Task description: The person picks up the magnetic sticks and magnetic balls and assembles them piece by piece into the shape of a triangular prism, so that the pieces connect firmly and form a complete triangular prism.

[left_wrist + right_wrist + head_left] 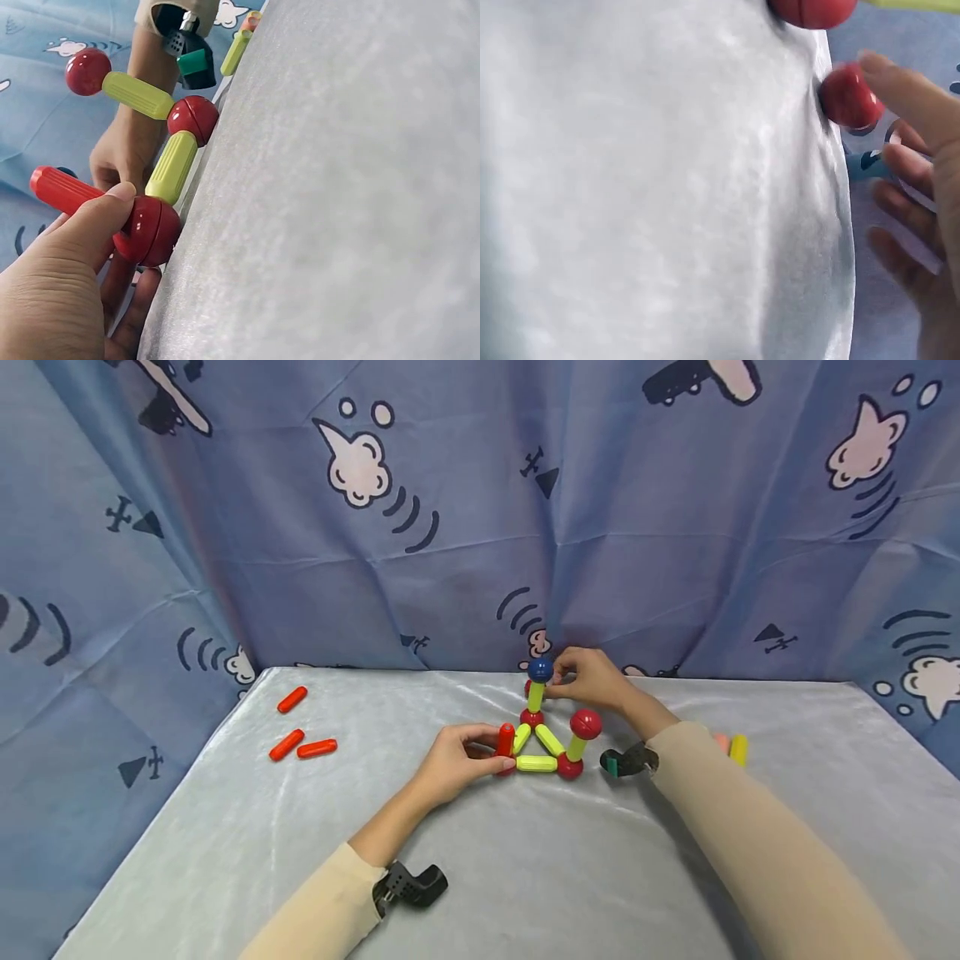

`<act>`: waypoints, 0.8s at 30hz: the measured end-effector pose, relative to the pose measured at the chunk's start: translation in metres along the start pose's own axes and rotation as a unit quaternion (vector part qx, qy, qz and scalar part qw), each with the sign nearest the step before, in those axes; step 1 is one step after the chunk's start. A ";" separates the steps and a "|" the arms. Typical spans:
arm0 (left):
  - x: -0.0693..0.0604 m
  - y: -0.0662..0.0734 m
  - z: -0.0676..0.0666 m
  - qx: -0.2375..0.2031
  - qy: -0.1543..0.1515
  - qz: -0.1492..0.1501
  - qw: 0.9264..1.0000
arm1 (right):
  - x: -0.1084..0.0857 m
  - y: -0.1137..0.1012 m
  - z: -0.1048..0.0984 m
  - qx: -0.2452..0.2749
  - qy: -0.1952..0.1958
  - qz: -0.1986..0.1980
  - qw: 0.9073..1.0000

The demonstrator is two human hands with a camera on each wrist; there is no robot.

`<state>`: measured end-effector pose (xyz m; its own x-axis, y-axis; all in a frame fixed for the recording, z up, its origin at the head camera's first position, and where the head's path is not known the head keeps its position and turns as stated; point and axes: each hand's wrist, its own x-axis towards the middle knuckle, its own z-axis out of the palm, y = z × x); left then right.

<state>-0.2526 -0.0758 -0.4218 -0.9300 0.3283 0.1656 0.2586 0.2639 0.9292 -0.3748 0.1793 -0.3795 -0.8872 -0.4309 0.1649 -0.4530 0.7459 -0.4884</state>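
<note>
My left hand (pixel 453 764) grips one corner of a magnetic stick-and-ball triangle. Its thumb presses beside the red ball (pixel 150 231) there, and a red stick (pixel 506 740) rises from that ball. Yellow-green sticks (pixel 536 763) join the triangle's red corner balls (pixel 570 766). Upright from the right corner stands a stick topped by a red ball (pixel 586 724); the rear corner's stick carries a blue ball (pixel 540 669). Behind the structure, my right hand (pixel 592 681) holds another red ball (pixel 851 96) at its fingertips, the thumb against it. The rear upright partly hides that ball in the head view.
Several loose red sticks (pixel 287 745) lie at the table's left. A yellow stick (pixel 738 749) and a pinkish one (pixel 722 742) lie beyond the right forearm. The pale cloth-covered table (pixel 480 877) ends at a blue patterned curtain (pixel 465 510).
</note>
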 end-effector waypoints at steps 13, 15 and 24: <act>0.002 0.001 0.003 -0.007 -0.003 0.009 1.000 | -0.016 -0.014 -0.001 0.049 -0.120 -0.016 0.991; 0.003 0.000 0.003 -0.006 -0.003 0.010 1.000 | -0.017 -0.014 0.000 0.037 -0.107 -0.013 0.994; 0.004 0.000 0.004 -0.004 -0.002 0.013 1.000 | -0.039 -0.010 -0.008 0.050 -0.041 0.037 0.997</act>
<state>-0.2556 -0.0713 -0.4226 -0.9220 0.3378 0.1891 0.2809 0.2477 0.9272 -0.3363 0.1933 -0.3743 -0.9056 -0.4202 0.0575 -0.3727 0.7238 -0.5807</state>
